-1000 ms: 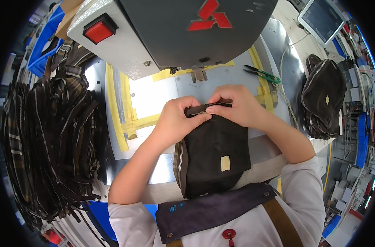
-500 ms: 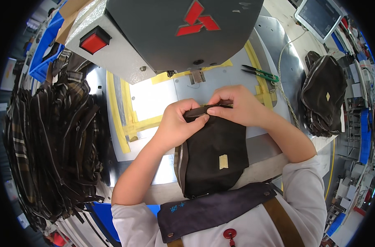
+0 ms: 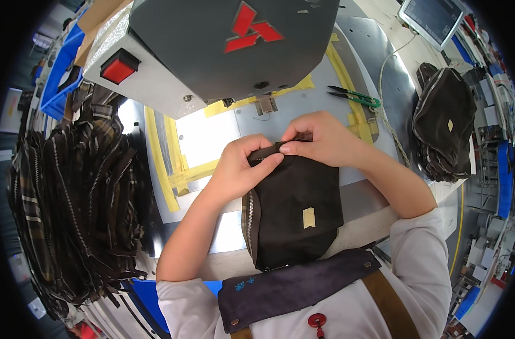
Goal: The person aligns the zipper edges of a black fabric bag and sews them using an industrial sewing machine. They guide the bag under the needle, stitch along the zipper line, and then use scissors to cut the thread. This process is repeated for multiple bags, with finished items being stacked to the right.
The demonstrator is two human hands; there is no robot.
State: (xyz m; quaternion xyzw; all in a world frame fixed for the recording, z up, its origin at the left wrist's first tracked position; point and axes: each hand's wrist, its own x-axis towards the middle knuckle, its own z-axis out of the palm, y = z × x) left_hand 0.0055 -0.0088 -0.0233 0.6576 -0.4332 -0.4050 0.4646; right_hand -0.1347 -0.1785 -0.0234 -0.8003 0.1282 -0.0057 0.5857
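Observation:
Between my hands is a dark fabric piece [image 3: 291, 198] with a metal zipper [image 3: 249, 217] along its left side and a small cream tape tag on its face. My left hand [image 3: 247, 169] pinches its upper left edge between thumb and fingers. With thumb and bent fingers, my right hand [image 3: 319, 140] grips the same top edge just beside the left thumb. The piece hangs down toward my apron over the table's near edge. What lies under the fingertips is hidden. Just beyond my hands is the metal clamp [image 3: 265, 105] of a sewing machine.
The dark sewing machine head [image 3: 229, 51] with a red switch [image 3: 119, 66] overhangs the taped plate. Green-handled thread snips [image 3: 355, 97] lie right of it. Zippered dark pieces [image 3: 76, 192] heap at left; similar pieces [image 3: 445, 121] are stacked at right. A screen [image 3: 433, 21] stands far right.
Both hands keep their pinch on the top edge of the fabric piece, with only slight finger movement. The whole view has shifted a little.

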